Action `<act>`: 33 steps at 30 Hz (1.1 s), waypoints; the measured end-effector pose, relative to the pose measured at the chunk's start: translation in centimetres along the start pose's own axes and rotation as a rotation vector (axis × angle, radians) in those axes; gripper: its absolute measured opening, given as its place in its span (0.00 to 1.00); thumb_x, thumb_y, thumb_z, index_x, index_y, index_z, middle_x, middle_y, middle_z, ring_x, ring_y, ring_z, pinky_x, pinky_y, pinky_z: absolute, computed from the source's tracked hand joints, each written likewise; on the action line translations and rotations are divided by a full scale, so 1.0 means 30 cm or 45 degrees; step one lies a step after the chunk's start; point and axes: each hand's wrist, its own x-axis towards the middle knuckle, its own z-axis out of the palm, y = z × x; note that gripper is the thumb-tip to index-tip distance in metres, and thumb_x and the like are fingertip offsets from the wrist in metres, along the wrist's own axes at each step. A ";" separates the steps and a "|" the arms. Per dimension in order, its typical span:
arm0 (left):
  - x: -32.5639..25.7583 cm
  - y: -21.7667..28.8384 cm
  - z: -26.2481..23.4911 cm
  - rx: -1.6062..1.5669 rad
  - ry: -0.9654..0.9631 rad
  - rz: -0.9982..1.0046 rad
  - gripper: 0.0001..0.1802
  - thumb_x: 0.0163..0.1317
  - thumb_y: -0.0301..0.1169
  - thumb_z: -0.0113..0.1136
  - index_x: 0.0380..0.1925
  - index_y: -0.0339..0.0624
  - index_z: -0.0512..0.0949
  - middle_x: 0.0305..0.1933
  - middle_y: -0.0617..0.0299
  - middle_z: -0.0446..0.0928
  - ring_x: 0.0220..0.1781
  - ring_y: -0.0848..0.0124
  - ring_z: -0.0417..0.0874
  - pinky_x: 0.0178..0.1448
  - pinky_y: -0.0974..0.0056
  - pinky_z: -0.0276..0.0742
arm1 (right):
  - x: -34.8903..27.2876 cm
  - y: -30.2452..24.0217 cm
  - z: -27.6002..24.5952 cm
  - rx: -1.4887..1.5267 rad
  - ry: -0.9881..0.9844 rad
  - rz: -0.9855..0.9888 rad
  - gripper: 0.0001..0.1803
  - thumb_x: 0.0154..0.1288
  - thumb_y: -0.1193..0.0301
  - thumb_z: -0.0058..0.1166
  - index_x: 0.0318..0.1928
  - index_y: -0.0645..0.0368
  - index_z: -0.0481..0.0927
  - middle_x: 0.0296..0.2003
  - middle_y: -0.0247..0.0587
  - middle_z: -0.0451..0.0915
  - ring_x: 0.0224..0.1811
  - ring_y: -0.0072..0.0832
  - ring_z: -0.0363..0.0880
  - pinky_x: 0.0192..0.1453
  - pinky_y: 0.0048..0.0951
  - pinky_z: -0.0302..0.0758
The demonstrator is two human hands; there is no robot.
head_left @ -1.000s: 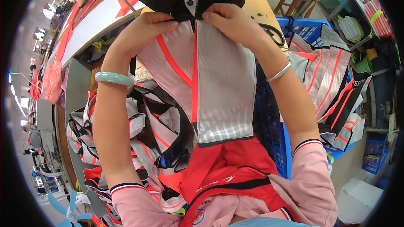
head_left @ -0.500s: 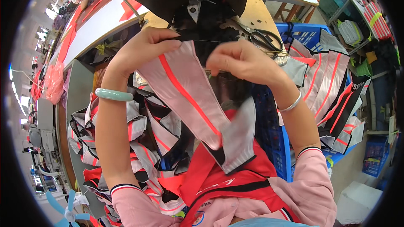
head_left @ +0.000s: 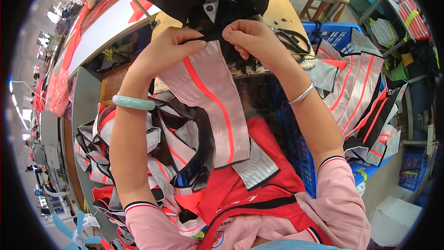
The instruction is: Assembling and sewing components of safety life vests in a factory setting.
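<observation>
Hanging from near 12 o'clock down toward the centre: a grey reflective strip (head_left: 217, 102) with an orange-red stripe along its length, top edge pinched against black fabric (head_left: 217, 7) just under the sewing machine head. Left hand (head_left: 169, 48) at about 11 o'clock, fingers curled shut on the strip's upper left edge, thumb and fingertips pressing the black edging. Right hand (head_left: 256, 37) just past 12 o'clock, likewise closed, nipping the same top edge from the other side, knuckles nearly touching the left hand's fingertips. Pale green bangle (head_left: 133, 103) on the left wrist at 9 o'clock, thin silver bracelet (head_left: 301, 95) on the right wrist at 2 o'clock. Below the strip, toward 6 o'clock, a red apron (head_left: 259, 190) with black trim over pink sleeves. Heaped at 8 o'clock beside the left forearm, a pile of similar grey, orange and black pieces (head_left: 171, 153). More such pieces (head_left: 360, 88) stacked at 3 o'clock over a blue crate (head_left: 300, 157). Black scissors (head_left: 293, 39) on the wooden worktop (head_left: 277, 11) at 1 o'clock, just beyond the right hand.
</observation>
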 end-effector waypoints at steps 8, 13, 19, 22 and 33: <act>0.024 0.006 -0.021 0.044 0.031 -0.060 0.20 0.59 0.37 0.61 0.43 0.30 0.79 0.34 0.63 0.80 0.36 0.78 0.77 0.45 0.71 0.72 | 0.039 0.003 0.013 0.089 0.050 0.019 0.11 0.63 0.66 0.55 0.37 0.62 0.77 0.23 0.25 0.68 0.22 0.13 0.64 0.27 0.18 0.64; 0.049 -0.011 -0.035 0.013 0.096 -0.139 0.23 0.58 0.40 0.63 0.45 0.30 0.79 0.38 0.62 0.80 0.40 0.76 0.77 0.49 0.71 0.71 | 0.076 0.031 0.034 0.349 0.058 0.026 0.09 0.63 0.68 0.55 0.36 0.62 0.76 0.24 0.26 0.69 0.22 0.14 0.63 0.26 0.20 0.63; 0.057 -0.007 -0.035 -0.201 0.120 -0.136 0.26 0.57 0.41 0.64 0.48 0.29 0.78 0.41 0.62 0.80 0.43 0.75 0.78 0.51 0.71 0.71 | 0.084 0.033 0.038 0.717 0.065 0.074 0.07 0.61 0.70 0.56 0.32 0.61 0.76 0.25 0.29 0.71 0.21 0.15 0.65 0.26 0.20 0.65; 0.055 -0.006 -0.036 -0.240 0.141 -0.156 0.26 0.57 0.40 0.64 0.49 0.30 0.77 0.42 0.61 0.80 0.44 0.75 0.78 0.52 0.71 0.70 | 0.086 0.019 0.045 0.754 0.082 0.068 0.08 0.61 0.70 0.57 0.29 0.60 0.75 0.24 0.29 0.71 0.21 0.14 0.65 0.25 0.19 0.66; 0.000 -0.016 -0.012 -0.182 0.056 -0.192 0.24 0.58 0.38 0.64 0.48 0.30 0.78 0.40 0.63 0.80 0.43 0.76 0.77 0.50 0.72 0.71 | -0.003 0.057 -0.092 -0.539 0.331 -0.249 0.22 0.64 0.58 0.56 0.45 0.67 0.80 0.33 0.38 0.79 0.31 0.24 0.75 0.37 0.24 0.72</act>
